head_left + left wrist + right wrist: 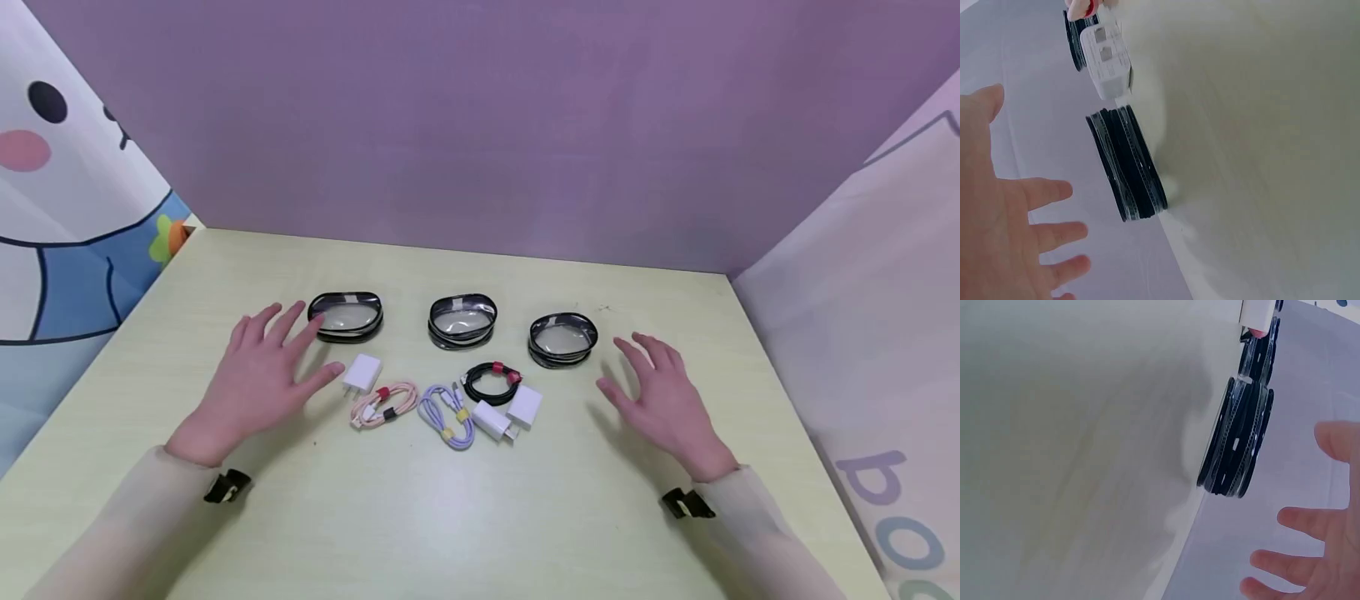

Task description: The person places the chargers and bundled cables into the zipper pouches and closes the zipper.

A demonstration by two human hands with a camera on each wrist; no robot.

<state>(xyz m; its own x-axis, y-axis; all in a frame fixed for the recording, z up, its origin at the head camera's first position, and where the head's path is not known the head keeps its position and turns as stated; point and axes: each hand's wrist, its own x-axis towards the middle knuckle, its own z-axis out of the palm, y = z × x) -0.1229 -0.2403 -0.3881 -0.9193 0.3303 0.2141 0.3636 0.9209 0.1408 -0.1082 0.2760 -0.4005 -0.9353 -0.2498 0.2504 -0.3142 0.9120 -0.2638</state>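
Observation:
My left hand (pixel 258 383), fingers spread, hovers at the left, nearest a white charger plug (pixel 363 372) and the left clear zip case with black edging (pixel 346 317). At the right, my right hand (pixel 666 406) is held with its fingers apart, close to the right clear case (pixel 562 339). Neither hand holds anything. Another such case (pixel 462 321) stands between them. Coiled cables lie in front: pink (pixel 385 405), lilac (pixel 447 417) and black (pixel 491 383). Two more white charger plugs (pixel 492 420) lie beside the black cable. The left wrist view also shows the left case (pixel 1127 164) side-on.
Everything rests on a pale wooden table (pixel 450 525). A purple panel (pixel 480 125) rises along its back edge. Printed cloth (pixel 67 275) with a cartoon figure hangs at the left, and whitish cloth with lettering (pixel 862 333) at the right.

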